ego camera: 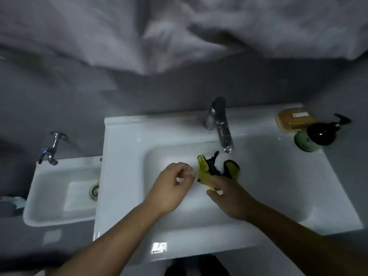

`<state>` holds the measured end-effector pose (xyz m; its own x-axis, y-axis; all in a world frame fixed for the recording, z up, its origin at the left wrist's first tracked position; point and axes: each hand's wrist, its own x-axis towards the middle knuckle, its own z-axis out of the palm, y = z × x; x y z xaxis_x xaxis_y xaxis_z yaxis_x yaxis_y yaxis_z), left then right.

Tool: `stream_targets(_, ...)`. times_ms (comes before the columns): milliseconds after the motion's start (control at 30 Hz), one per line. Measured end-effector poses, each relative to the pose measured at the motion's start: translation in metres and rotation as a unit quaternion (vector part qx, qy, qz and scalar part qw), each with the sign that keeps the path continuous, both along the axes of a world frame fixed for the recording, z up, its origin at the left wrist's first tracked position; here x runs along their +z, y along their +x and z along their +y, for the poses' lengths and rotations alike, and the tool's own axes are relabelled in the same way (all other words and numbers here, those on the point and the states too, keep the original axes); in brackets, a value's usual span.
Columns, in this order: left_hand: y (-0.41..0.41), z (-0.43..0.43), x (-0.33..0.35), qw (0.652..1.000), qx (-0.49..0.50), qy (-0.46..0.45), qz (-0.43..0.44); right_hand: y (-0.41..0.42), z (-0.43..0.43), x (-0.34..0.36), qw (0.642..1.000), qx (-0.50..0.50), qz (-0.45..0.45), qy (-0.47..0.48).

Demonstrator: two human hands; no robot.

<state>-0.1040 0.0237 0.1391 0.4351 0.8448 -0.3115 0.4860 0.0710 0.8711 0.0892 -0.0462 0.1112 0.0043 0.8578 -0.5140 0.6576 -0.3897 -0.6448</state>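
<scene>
A small yellow and black cloth item hangs over the basin of a white sink, just below the spout of a chrome faucet. My right hand holds its lower end, with the fingertips hidden behind the fabric. Beside it on the left, my left hand hovers over the basin with fingers loosely curled and holds nothing. No water stream is visible from the faucet.
A yellow soap box, a dark pump bottle and a green jar stand on the sink's back right corner. A lower, smaller sink with a wall tap sits to the left. Pale fabric hangs overhead.
</scene>
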Motion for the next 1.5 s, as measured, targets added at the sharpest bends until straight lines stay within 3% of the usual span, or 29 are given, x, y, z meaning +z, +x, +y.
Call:
stream_targets(167, 0.051, -0.013, -0.066, 0.996, -0.003, -0.037, 0.077, 0.043, -0.008, -0.061, 1.000, -0.012, -0.020, 0.013)
stream_targets(400, 0.089, -0.021, -0.128, 0.983, 0.021, -0.109, 0.147, 0.065, 0.010, -0.143, 0.995, 0.061, -0.060, 0.050)
stream_targets(500, 0.096, -0.022, -0.149, 0.983, 0.044, -0.128, 0.121, 0.063, 0.019, -0.165, 0.991, 0.085, -0.082, 0.069)
stream_targets(633, 0.102, -0.023, -0.168, 0.982, 0.071, -0.147, 0.096, 0.062, 0.020, -0.185, 0.962, 0.147, -0.212, 0.091)
stream_targets(700, 0.107, -0.025, -0.171, 0.982, 0.085, -0.151, 0.081, 0.063, 0.020, -0.194, 0.958, 0.139, -0.228, 0.106)
stream_targets(800, 0.113, -0.026, -0.170, 0.980, 0.107, -0.165, 0.025, 0.069, 0.023, -0.195, 0.966, 0.145, -0.185, 0.104)
stream_targets(900, 0.115, -0.025, -0.164, 0.969, 0.131, -0.209, -0.015, 0.073, 0.018, -0.184, 0.976, 0.145, -0.074, 0.144)
stream_targets(1067, 0.112, -0.024, -0.146, 0.912, 0.205, -0.342, -0.099, 0.064, -0.002, -0.138, 0.981, -0.020, 0.110, 0.155)
stream_targets(1167, 0.116, -0.026, -0.137, 0.885, 0.231, -0.378, -0.143, 0.054, -0.005, -0.106, 0.955, -0.091, 0.252, 0.126)
stream_targets(1267, 0.121, -0.025, -0.126, 0.868, 0.237, -0.394, -0.188, 0.042, -0.005, -0.088, 0.890, -0.191, 0.399, 0.108)
stream_targets(1367, 0.124, -0.024, -0.117, 0.888, 0.239, -0.343, -0.192, 0.038, 0.000, -0.087, 0.886, -0.223, 0.378, 0.148)
stream_targets(1500, 0.126, -0.027, -0.116, 0.901, 0.306, -0.250, -0.177, 0.022, -0.004, -0.094, 0.936, -0.173, 0.188, 0.241)
